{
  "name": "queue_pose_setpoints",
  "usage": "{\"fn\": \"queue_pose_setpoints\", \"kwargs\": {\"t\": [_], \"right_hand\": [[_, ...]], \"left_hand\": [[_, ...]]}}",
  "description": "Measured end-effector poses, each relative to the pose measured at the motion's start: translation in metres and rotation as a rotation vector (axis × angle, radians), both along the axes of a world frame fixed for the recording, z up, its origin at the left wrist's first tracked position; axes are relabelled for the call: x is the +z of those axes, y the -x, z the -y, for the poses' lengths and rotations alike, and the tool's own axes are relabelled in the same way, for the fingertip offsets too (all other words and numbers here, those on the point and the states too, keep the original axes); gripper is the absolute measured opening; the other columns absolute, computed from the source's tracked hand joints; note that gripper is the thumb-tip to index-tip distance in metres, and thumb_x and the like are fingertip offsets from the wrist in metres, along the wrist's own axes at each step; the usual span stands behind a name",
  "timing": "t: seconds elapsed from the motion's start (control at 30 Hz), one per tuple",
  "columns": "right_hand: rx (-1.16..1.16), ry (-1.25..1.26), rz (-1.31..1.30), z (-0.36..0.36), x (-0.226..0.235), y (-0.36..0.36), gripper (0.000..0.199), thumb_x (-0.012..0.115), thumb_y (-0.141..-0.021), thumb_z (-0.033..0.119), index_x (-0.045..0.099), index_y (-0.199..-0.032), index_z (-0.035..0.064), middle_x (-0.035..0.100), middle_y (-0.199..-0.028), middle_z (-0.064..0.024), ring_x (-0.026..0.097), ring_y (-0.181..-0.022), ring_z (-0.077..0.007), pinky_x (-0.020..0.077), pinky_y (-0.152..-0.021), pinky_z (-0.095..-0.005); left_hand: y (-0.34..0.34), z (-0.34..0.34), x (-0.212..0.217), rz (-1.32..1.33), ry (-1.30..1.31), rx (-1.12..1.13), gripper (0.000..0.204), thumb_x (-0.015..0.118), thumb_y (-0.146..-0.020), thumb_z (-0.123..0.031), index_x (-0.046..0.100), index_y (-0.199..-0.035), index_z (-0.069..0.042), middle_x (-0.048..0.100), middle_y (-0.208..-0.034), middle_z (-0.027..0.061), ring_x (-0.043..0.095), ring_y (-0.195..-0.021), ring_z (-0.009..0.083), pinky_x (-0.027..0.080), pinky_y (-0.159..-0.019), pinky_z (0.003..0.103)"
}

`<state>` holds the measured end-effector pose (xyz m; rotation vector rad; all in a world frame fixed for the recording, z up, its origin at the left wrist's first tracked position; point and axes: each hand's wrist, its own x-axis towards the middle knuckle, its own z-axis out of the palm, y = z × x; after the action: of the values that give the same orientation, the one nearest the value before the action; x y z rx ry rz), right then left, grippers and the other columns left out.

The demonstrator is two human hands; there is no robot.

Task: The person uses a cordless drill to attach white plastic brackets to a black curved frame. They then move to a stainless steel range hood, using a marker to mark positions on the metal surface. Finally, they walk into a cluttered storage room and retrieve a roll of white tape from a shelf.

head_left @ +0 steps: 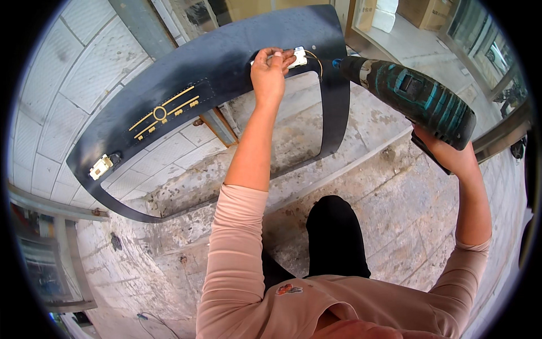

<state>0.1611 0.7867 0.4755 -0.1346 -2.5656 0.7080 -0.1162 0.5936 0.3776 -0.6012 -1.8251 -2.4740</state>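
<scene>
A large black curved panel (214, 68) stands upright in front of me, with a gold emblem (161, 112) on its face and a white fitting (101, 166) near its left end. My left hand (270, 69) pinches a small white fitting (298, 57) against the panel's upper right part. My right hand (446, 155) grips a worn teal and black cordless drill (415, 96). The drill's nose (339, 63) points left at the panel, close beside the white fitting.
Worn stone steps (395, 203) lie below the panel, with white tiled paving (73, 73) to the left. A glass door with a metal frame (499, 135) stands at the right. Cardboard boxes (423, 11) sit beyond. A small blue object (142, 317) lies on the stone at lower left.
</scene>
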Motion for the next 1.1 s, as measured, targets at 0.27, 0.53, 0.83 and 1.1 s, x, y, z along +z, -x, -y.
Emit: {"fn": "queue_pose_setpoints", "kwargs": {"t": [0.27,0.53,0.83,1.1], "right_hand": [[-0.068,0.084,0.050,-0.002,-0.004,0.001,0.022,0.070,-0.078,0.006,0.065,-0.100,0.0026,0.067,-0.086,-0.0055,0.060,-0.078,-0.0136,0.0500,-0.073,-0.0303],[-0.098,0.078,0.146,-0.006,-0.001,0.002,0.025,0.070,-0.083,0.008,0.066,-0.107,0.0046,0.068,-0.097,-0.0040,0.062,-0.089,-0.0134,0.0487,-0.081,-0.0298],[-0.096,-0.012,0.040,-0.004,-0.012,0.006,0.022,0.070,-0.081,0.011,0.067,-0.102,0.0044,0.068,-0.090,-0.0054,0.062,-0.080,-0.0143,0.0500,-0.074,-0.0300],[0.045,0.526,-0.170,-0.009,-0.081,-0.019,0.035,0.065,-0.081,0.011,0.059,-0.110,-0.0079,0.061,-0.083,-0.0100,0.057,-0.075,-0.0185,0.0445,-0.072,-0.0301]], "left_hand": [[0.002,0.000,0.000,-0.026,0.023,0.000,0.016,0.044,-0.098,-0.014,0.053,-0.103,-0.002,0.068,-0.107,0.0135,0.068,-0.099,0.0212,0.049,-0.079,0.028],[0.002,0.001,-0.002,-0.038,0.025,0.008,0.016,0.043,-0.098,-0.013,0.053,-0.103,-0.001,0.068,-0.108,0.0138,0.068,-0.099,0.0211,0.050,-0.080,0.028],[0.008,-0.001,-0.006,-0.089,0.037,0.012,0.017,0.042,-0.099,-0.013,0.054,-0.103,-0.001,0.068,-0.108,0.0141,0.068,-0.100,0.0207,0.050,-0.079,0.027],[0.029,0.002,-0.017,0.054,-0.009,-0.171,0.024,0.042,-0.101,-0.022,0.050,-0.118,-0.007,0.065,-0.112,0.0073,0.065,-0.103,0.0213,0.050,-0.078,0.031]]}}
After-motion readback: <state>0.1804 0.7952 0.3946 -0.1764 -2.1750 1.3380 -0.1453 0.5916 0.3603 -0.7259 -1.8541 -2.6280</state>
